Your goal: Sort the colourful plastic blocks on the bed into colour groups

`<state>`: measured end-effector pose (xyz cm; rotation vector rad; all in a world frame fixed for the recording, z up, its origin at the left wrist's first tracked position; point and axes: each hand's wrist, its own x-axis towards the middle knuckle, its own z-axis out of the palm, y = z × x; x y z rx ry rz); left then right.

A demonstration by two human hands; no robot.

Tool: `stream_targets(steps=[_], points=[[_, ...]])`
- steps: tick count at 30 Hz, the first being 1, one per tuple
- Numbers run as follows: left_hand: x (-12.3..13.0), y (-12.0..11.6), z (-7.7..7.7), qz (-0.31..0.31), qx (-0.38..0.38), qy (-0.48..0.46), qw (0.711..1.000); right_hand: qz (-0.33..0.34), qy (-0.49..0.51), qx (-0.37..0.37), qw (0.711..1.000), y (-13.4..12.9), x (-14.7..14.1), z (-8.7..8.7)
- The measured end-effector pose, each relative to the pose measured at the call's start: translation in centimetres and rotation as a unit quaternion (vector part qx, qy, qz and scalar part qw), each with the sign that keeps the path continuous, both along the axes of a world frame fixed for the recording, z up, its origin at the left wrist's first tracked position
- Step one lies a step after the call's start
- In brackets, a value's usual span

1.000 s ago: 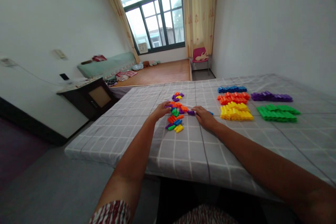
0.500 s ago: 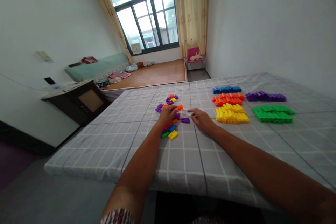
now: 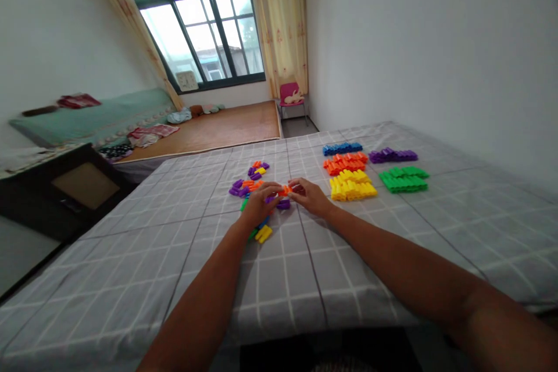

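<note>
The largest area is taken up by a grey checked cloth [image 3: 143, 244], spread over a wide raised surface and slightly creased. On its right side, stacks are arranged by colour: a yellow stack [image 3: 352, 187], a green stack [image 3: 403, 180], an orange stack [image 3: 344, 164], a purple stack [image 3: 393, 155] and a blue stack [image 3: 342, 149]. Well to their left, a loose mixed cluster [image 3: 239, 189] is partly hidden by the left hand [image 3: 261, 200].

The yellow stack, being nearest the right wrist, could be knocked askew if that arm were swung outward. Pieces in the cluster might be scattered by the left palm, since it is held low over them, and a small piece might be dropped if it were pinched only lightly.

The left hand is half closed, back upward, fingers bent rightward. The right hand [image 3: 311, 196] is turned to face it, thumb and fingers partly curled. Between their fingertips an orange piece [image 3: 285, 190] is seen, apparently touched from both sides; whether it is firmly gripped by either cannot be told. Just below it, a purple piece [image 3: 283, 204] is seen on the cloth.
</note>
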<state>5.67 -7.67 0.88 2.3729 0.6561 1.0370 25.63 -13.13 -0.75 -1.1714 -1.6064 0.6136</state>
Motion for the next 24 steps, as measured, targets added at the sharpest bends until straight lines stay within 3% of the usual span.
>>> stream_targets(steps=[6,11,15,20,24], points=[[0.2,-0.4,0.1,-0.011,0.028,-0.010,0.999,0.042,-0.038,-0.014,0.998,-0.2,0.7,0.3],[-0.2,-0.2,0.0,0.038,0.069,0.009,0.997,-0.049,-0.096,0.041,0.993,-0.2,2.6,2.1],[-0.9,0.6,-0.3,0.071,0.097,0.020,0.992,-0.154,-0.107,0.050,0.981,0.8,7.6,4.7],[-1.1,0.9,-0.6,0.077,0.095,0.044,0.991,-0.250,-0.242,-0.063,0.935,2.7,16.1,7.3],[-1.2,0.9,-0.6,0.083,0.103,0.072,0.989,-0.204,-0.360,-0.180,0.892,4.0,19.1,7.1]])
